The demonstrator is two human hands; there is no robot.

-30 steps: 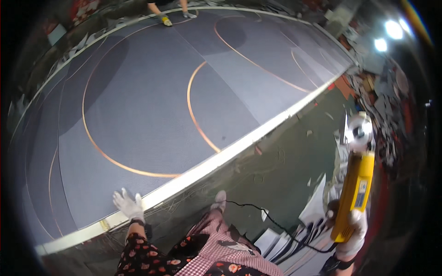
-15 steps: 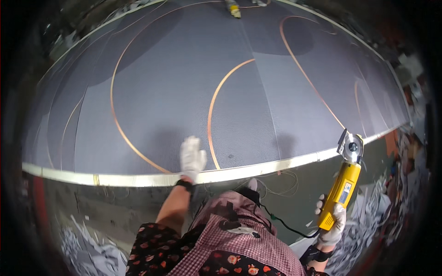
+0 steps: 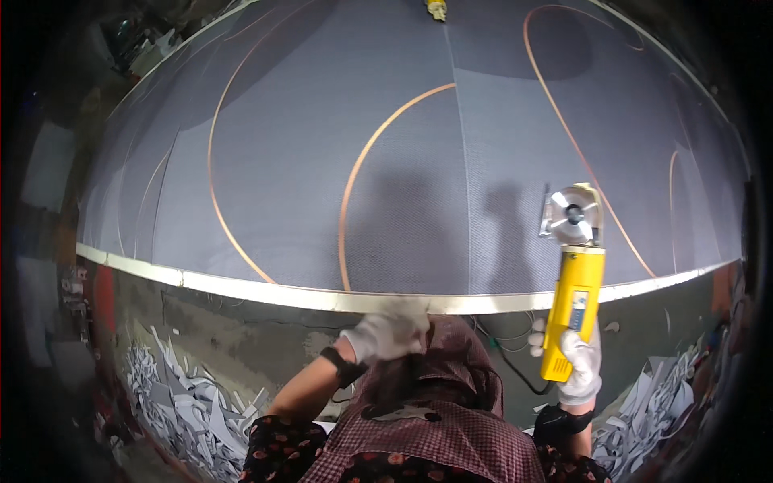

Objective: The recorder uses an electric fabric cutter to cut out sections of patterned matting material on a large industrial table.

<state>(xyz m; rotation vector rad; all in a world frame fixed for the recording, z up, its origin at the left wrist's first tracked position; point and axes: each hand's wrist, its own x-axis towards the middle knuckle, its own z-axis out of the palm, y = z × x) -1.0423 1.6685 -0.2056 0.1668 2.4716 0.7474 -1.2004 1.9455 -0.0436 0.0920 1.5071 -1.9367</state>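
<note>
Between three and four o'clock, the right grip (image 3: 581,364) clasps a yellow rotary cutter (image 3: 576,294), blade (image 3: 574,215) toward twelve, presumably keeping its edge off the body. At six, the left grip (image 3: 380,336) is blurred; I cannot tell whether it is clenched. Tan-curved grey sheeting (image 3: 282,161) covers the pale-rimmed tabletop (image 3: 306,299); offcuts (image 3: 193,410) litter the floor (image 3: 233,328) at four and eight.

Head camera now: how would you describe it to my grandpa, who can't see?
A white-gloved right hand holds a yellow tool with a round blade at a table covered in grey sheeting with curved orange lines. The gloved left hand, blurred, is near the table's pale edge; grey scraps lie at lower left and right.
</note>
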